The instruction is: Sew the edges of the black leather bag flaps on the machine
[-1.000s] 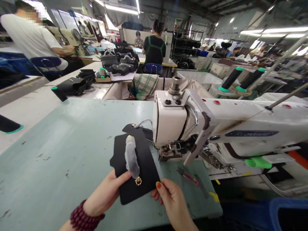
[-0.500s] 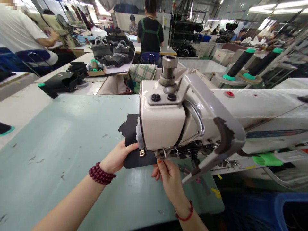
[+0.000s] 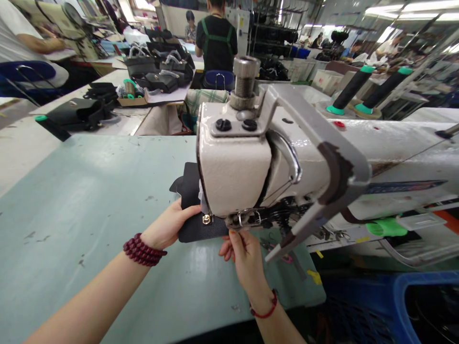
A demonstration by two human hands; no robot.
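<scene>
A black leather piece (image 3: pixel 195 230) with a small gold metal clasp (image 3: pixel 206 219) lies under the head of a white sewing machine (image 3: pixel 234 167). My left hand (image 3: pixel 172 222) grips its left edge, thumb on top and fingers underneath. Close to the needle area, my right hand (image 3: pixel 244 251) pinches the right corner of the leather between thumb and forefinger, its other fingers curled. Whitish material (image 3: pixel 202 198) shows between the leather and the machine head. The needle and the far right part of the leather are hidden by the machine.
Scissors (image 3: pixel 287 258) lie on the pale green table (image 3: pixel 107 200) right of my right hand. A blue plastic basket (image 3: pixel 398 296) stands at lower right. Black thread cones (image 3: pixel 353 91) rise behind the machine. Black bags (image 3: pixel 158 71) sit on a table beyond, with co-workers nearby.
The whole view has shifted a little, so the machine and hands appear slightly further left and higher. Both hands keep their hold on the leather piece.
</scene>
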